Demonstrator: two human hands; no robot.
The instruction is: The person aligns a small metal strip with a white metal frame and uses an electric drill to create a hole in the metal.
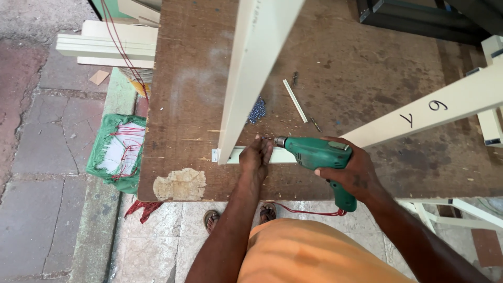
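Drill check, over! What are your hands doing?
Right hand grips green drill. Left hand steadies cream frame piece at drill tip. Loose screws lie clear behind.

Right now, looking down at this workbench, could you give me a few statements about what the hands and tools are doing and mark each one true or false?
1. The right hand grips a green power drill. True.
2. The drill's tip points away from the left hand. False: it points toward the left hand, which rests on the cream frame piece lying on the board.
3. A small heap of dark blue screws lies on the brown board. True.
4. The drill's cord is yellow. False: it is red and runs below the board's edge.
5. The person is wearing closed boots. False: sandals show on the tiled floor.
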